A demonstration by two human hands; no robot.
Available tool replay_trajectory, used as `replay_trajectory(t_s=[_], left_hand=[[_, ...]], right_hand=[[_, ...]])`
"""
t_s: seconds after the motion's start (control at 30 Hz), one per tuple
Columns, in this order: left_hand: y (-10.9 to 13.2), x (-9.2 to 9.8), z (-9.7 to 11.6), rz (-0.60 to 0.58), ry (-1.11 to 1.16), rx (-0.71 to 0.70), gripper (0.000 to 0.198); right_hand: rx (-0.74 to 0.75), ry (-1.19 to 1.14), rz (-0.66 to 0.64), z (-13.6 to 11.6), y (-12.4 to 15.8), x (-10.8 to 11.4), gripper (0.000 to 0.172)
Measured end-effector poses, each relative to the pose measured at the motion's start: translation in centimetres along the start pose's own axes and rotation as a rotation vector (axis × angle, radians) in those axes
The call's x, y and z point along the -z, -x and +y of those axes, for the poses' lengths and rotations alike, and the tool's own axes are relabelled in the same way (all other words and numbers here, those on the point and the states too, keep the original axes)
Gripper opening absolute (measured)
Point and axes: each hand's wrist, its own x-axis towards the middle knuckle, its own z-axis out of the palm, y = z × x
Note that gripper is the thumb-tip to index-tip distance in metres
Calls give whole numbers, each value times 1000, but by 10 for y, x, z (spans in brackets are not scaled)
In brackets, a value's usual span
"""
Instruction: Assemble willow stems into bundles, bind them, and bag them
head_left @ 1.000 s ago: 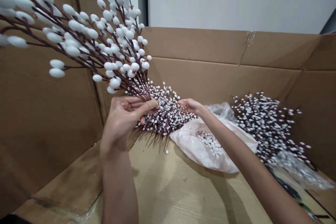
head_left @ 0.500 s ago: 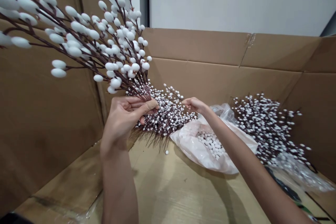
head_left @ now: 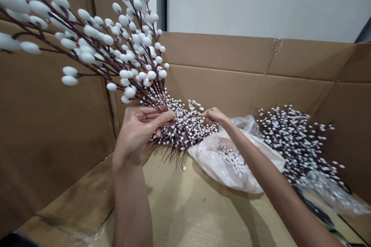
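Noted at 12 o'clock: a plain white wall (head_left: 261, 0) above brown corrugated cardboard panels (head_left: 220, 52). At 11 o'clock, a dark vertical frame (head_left: 161, 0). At 6 o'clock, a flat cardboard base (head_left: 203, 208).

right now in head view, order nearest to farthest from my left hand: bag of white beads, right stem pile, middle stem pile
1. Middle stem pile, just right of the left hand.
2. Plastic bag of white beads, farther right.
3. Right stem pile, at far right.

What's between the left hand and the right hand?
Head view: a heap of white-beaded, brown-stemmed artificial twigs lies between the left hand and right hand.
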Motion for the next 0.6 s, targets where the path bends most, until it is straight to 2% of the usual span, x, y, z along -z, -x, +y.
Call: replay_trajectory(t_s=[0.43,0.6], left_hand=[[1,1,-1,-19,2,-5,15],[-3,0,-6,-27,3,-16,17]], right_hand=[[58,-128,-2,-10,6,0,18],[138,-247,23,-16,14,7,18]])
